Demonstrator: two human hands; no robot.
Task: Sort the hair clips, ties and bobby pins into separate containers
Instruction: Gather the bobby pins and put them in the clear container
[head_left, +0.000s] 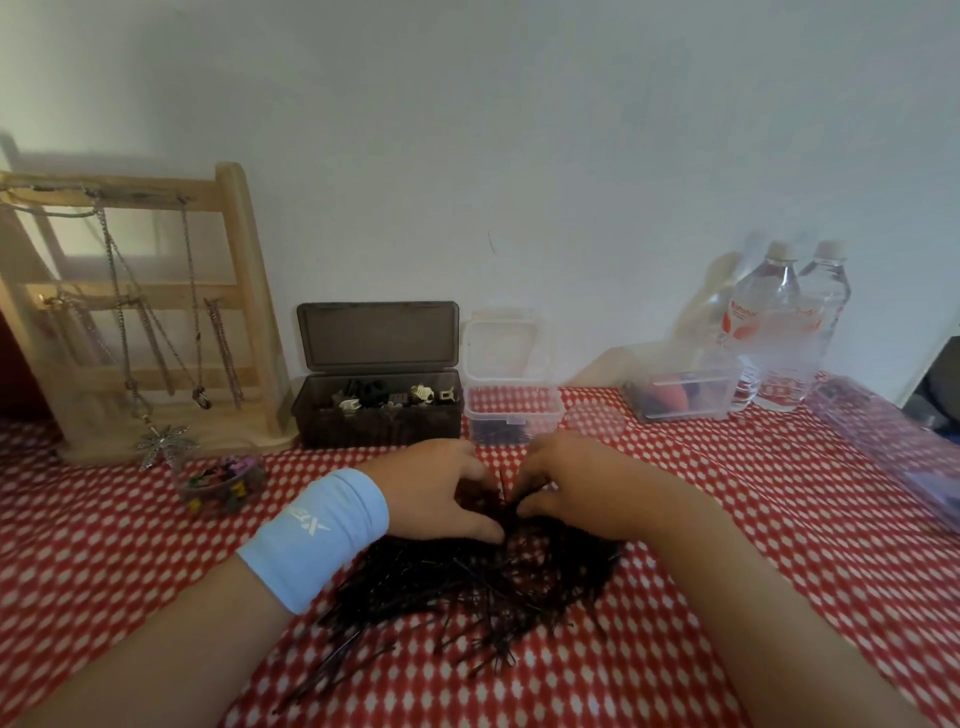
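The bobby pins (467, 587) lie heaped mid-table (727, 519). At the heap's 12 o'clock edge, the left hand (441, 488) and right hand (566, 483) meet, each grip curled and pinching a small bunch (a few tips stand toward 12). Best to align the pins parallel, squeeze firmly, then carry them to the clear box (511, 415) at 12 o'clock. The heap's long axes are mixed, mostly fanning toward 7.

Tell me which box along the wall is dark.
The box of clips beside the wooden stand; the small box and the long box to its right are clear.
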